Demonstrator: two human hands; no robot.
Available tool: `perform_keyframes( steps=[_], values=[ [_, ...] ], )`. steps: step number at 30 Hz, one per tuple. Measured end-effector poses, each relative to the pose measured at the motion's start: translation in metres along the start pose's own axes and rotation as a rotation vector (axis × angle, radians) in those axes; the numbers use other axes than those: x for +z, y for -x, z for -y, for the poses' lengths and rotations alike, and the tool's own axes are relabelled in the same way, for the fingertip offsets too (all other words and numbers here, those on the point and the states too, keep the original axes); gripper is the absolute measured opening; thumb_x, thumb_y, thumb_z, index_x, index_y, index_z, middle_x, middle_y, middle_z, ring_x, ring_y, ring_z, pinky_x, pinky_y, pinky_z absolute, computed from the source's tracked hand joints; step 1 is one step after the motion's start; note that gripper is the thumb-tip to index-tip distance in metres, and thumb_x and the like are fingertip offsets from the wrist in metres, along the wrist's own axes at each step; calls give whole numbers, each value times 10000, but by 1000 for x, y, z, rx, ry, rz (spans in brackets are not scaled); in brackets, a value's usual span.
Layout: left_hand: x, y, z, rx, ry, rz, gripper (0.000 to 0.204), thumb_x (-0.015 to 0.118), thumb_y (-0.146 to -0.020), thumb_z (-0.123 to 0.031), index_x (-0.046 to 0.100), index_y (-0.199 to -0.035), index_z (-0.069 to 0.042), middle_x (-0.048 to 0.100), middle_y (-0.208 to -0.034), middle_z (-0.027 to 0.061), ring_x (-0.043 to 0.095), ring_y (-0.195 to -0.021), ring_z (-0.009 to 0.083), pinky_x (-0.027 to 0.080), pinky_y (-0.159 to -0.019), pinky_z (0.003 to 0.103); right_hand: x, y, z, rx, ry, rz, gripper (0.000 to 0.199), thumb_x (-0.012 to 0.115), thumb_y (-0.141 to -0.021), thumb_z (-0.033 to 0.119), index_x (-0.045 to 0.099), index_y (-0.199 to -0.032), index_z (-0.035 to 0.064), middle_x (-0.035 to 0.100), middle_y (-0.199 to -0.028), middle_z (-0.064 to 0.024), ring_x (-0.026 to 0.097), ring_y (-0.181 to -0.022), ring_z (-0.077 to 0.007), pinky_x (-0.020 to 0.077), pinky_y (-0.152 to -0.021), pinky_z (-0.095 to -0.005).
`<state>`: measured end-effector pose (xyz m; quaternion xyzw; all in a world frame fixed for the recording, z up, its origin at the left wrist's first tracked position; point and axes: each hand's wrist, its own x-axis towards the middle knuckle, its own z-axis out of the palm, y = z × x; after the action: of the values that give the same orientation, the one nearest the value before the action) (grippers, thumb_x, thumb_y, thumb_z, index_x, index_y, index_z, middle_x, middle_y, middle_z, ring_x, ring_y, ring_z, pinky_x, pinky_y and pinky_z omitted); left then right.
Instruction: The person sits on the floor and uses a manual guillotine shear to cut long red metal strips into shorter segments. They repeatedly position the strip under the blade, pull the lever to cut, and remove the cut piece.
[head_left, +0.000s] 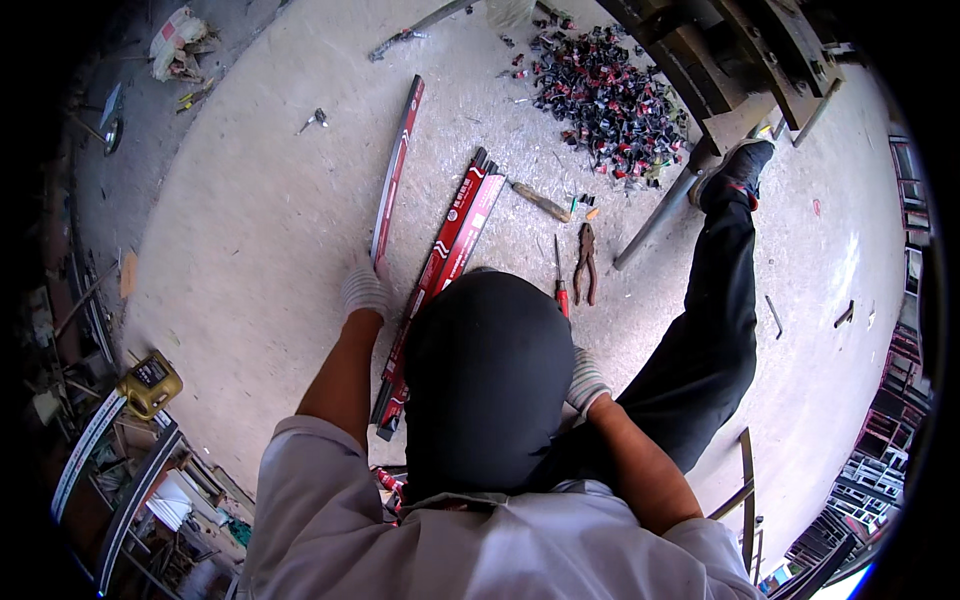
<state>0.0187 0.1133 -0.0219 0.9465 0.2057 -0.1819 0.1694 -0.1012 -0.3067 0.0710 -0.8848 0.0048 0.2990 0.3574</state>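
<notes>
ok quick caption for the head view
Gloved left hand grips a long red metal strip on the concrete floor beside pliers.

1. Concrete floor, pale and dusty, carries everything
2. A long red-striped strip lies on it, its near end under the gloved left hand
3. Just right of that grip lies a bundle of strips
4. Farther right lie pliers, a screwdriver and a heap of small dark offcuts
</notes>
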Motion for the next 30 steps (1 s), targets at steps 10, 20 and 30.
perform_keyframes(
  steps=[10, 20, 30],
  values=[
    [-70, 99, -28, 44, 380, 26, 589, 539, -1030, -542, 671, -1235, -6, 692, -1092, 328, 673, -1017, 501, 524, -850, 565, -15, -18, 25, -11, -304, -210, 220, 597, -1029, 242, 723, -1040, 62, 715, -885, -250, 710, -826, -435, 555, -752, -475],
    [-120, 143, -32, 614, 100, -590, 352, 729, -874, -99, 634, -1207, -34, 656, -1121, 202, 633, -1025, 422, 519, -882, 510, -126, -59, 151, -152, -723, -284, 365, 660, -1032, 258, 669, -1259, -28, 751, -1020, -142, 709, -935, -170, 575, -861, -331],
    [-145, 151, -35, 660, 67, -691, 452, 733, -797, -14, 634, -1238, -43, 625, -1163, 204, 600, -1063, 413, 489, -945, 514, -176, -70, 206, -389, -986, -173, 565, 646, -1054, 370, 525, -1450, -15, 665, -1174, -105, 681, -1074, -189, 576, -962, -363]
  ],
)
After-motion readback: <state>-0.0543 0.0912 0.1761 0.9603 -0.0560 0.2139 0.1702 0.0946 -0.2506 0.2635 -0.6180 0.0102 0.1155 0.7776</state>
